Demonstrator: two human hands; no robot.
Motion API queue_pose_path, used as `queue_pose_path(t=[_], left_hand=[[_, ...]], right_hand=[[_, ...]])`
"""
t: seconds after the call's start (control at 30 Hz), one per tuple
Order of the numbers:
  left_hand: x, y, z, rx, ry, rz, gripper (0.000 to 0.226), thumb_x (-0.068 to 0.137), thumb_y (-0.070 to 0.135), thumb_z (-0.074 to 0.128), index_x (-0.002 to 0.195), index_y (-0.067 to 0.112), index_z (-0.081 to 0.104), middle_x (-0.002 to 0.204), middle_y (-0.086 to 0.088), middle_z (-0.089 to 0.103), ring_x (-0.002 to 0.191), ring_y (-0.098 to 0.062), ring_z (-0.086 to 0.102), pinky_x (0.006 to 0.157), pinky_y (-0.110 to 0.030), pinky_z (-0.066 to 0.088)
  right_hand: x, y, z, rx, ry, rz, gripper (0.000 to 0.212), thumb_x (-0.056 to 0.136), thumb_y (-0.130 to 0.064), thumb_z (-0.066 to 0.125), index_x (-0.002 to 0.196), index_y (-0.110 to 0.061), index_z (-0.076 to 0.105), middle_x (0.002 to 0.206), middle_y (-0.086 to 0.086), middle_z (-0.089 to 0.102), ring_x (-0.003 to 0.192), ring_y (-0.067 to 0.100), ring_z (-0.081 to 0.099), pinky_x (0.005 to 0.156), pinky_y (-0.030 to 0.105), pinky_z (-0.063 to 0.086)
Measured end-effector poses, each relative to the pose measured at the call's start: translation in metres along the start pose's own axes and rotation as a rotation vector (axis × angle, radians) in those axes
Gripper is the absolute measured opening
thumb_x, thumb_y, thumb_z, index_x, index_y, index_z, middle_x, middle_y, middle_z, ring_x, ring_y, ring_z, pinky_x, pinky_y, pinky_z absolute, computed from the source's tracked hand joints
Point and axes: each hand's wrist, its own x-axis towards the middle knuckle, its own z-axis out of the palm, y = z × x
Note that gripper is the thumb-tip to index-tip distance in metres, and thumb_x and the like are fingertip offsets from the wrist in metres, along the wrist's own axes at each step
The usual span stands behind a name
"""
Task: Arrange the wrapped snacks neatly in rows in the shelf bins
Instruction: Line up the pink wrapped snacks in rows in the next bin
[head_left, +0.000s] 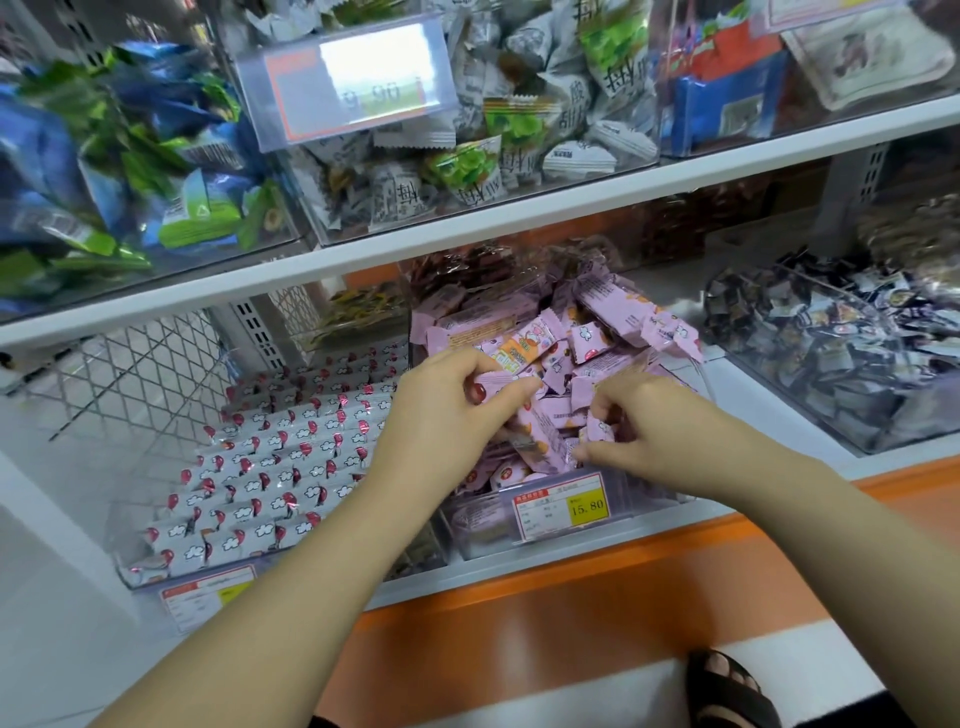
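A clear bin (613, 512) on the lower shelf holds a loose heap of pink wrapped snacks (597, 332). My left hand (447, 410) is over the bin's left side and grips one pink snack (498, 382) between thumb and fingers. My right hand (654, 431) reaches into the front right of the heap and pinches another pink snack (597, 431). To the left, a second clear bin (140, 577) holds white snacks with red marks (270, 467), lying in neat rows.
A yellow price tag reading 15.80 (563, 506) hangs on the pink bin's front. A bin of dark wrapped sweets (831, 343) stands at the right. The upper shelf (519, 218) carries bins of green, blue and grey packets. An orange shelf edge (623, 571) runs below; a sandalled foot (727, 686) shows.
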Motion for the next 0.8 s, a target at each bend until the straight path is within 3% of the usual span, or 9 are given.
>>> queue_pose_path(t=[0.07, 0.2, 0.37, 0.47, 0.67, 0.8], left_hand=[[0.002, 0.003, 0.003, -0.075, -0.039, -0.065, 0.029, 0.082, 0.042, 0.067, 0.079, 0.015, 0.059, 0.075, 0.002, 0.070, 0.056, -0.003, 0.066, 0.049, -0.014, 0.038], [0.005, 0.005, 0.005, -0.092, -0.050, -0.108, 0.040, 0.082, 0.044, 0.067, 0.085, 0.006, 0.053, 0.075, -0.002, 0.070, 0.049, -0.002, 0.064, 0.041, -0.015, 0.030], [0.004, 0.004, 0.001, -0.149, -0.010, -0.135, 0.034, 0.082, 0.044, 0.066, 0.075, 0.016, 0.048, 0.072, -0.003, 0.069, 0.056, -0.019, 0.068, 0.039, -0.016, 0.029], [0.005, 0.003, 0.002, -0.227, -0.024, -0.152, 0.032, 0.085, 0.041, 0.064, 0.079, 0.014, 0.048, 0.084, -0.004, 0.067, 0.054, -0.015, 0.068, 0.040, -0.016, 0.029], [0.005, 0.008, 0.017, -0.184, -0.195, -0.160, 0.027, 0.085, 0.039, 0.066, 0.086, 0.012, 0.059, 0.073, 0.000, 0.067, 0.053, -0.009, 0.067, 0.056, -0.023, 0.044], [0.003, 0.006, 0.033, -0.170, -0.356, -0.156, 0.009, 0.087, 0.024, 0.068, 0.086, 0.019, 0.060, 0.075, 0.001, 0.068, 0.062, -0.007, 0.068, 0.057, -0.022, 0.051]], right_hand=[[-0.001, 0.000, -0.001, 0.057, 0.069, 0.041, 0.042, 0.074, -0.046, 0.073, 0.082, -0.010, 0.054, 0.076, 0.006, 0.058, 0.065, 0.017, 0.048, 0.060, 0.031, 0.038], [-0.003, -0.003, -0.002, 0.168, 0.167, 0.084, 0.042, 0.071, -0.048, 0.074, 0.073, -0.019, 0.043, 0.063, -0.003, 0.048, 0.054, 0.011, 0.042, 0.051, 0.024, 0.032], [-0.002, -0.004, -0.003, 0.262, 0.242, 0.114, 0.049, 0.068, -0.050, 0.075, 0.072, -0.015, 0.040, 0.059, 0.001, 0.045, 0.053, 0.015, 0.039, 0.049, 0.027, 0.030], [0.000, -0.001, -0.005, 0.321, 0.283, 0.127, 0.047, 0.070, -0.045, 0.076, 0.069, -0.016, 0.039, 0.057, 0.002, 0.045, 0.050, 0.015, 0.038, 0.046, 0.021, 0.031], [0.003, 0.003, -0.004, 0.349, 0.249, 0.139, 0.031, 0.077, -0.033, 0.074, 0.072, -0.018, 0.047, 0.058, -0.002, 0.048, 0.051, 0.010, 0.045, 0.046, 0.016, 0.033], [0.001, 0.004, -0.005, 0.264, 0.142, 0.110, 0.021, 0.086, -0.022, 0.067, 0.069, -0.020, 0.054, 0.059, -0.008, 0.053, 0.050, -0.001, 0.049, 0.049, 0.012, 0.034]])
